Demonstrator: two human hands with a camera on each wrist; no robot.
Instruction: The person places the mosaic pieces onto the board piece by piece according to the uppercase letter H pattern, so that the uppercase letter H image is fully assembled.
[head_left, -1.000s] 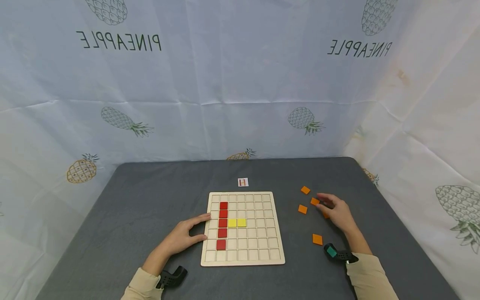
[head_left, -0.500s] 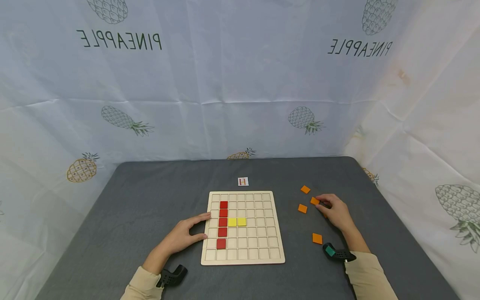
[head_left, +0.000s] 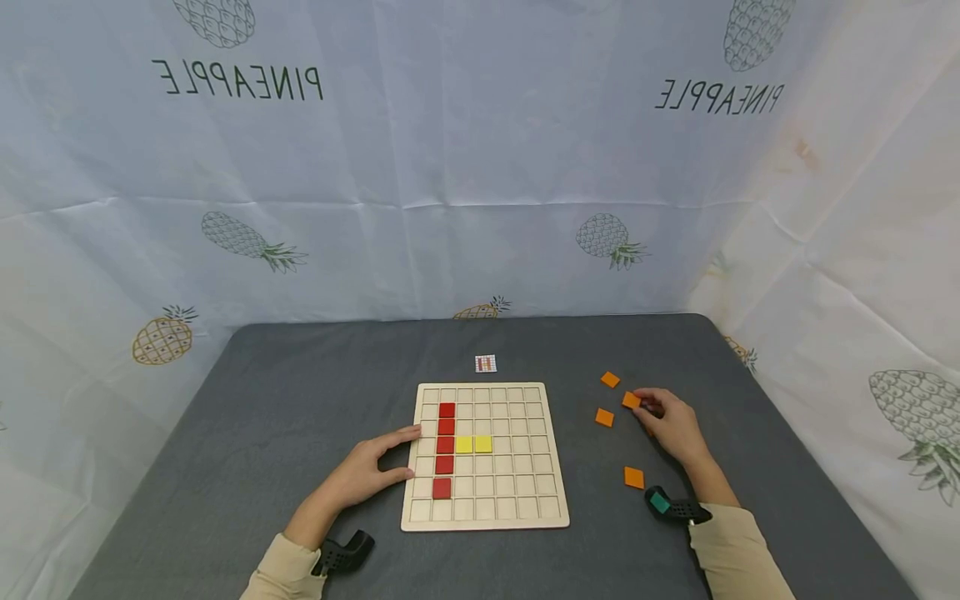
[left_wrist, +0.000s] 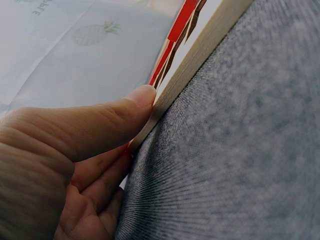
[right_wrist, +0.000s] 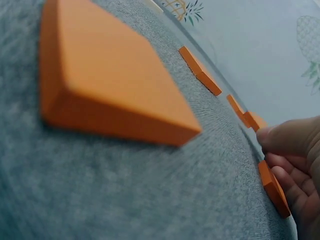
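My left hand (head_left: 365, 475) rests along the left edge of a pale wooden grid board (head_left: 517, 524), its thumb and fingertips touching the edge. In the left wrist view the thumb tip lies right against the board's side. Several red tiles (head_left: 446, 445) stand in one column of the grid, and two yellow tiles (head_left: 483, 444) sit to their right. Right of the board, my right hand (head_left: 673, 423) pinches an orange square tile (head_left: 632, 400) between thumb and fingers. Another orange tile (right_wrist: 274, 190) lies beneath the curled fingers, mostly hidden in the head view.
More orange tiles lie on the dark grey cloth: one behind (head_left: 610, 379), one to the left (head_left: 604, 417) and one nearer the front (head_left: 633, 477). A small printed card (head_left: 485, 363) lies behind the board. A white pineapple-print curtain (head_left: 450, 250) surrounds the table.
My right thumb and fingers have closed in on the orange tile, which has shifted very slightly up and right. My left hand and the board have stayed put.
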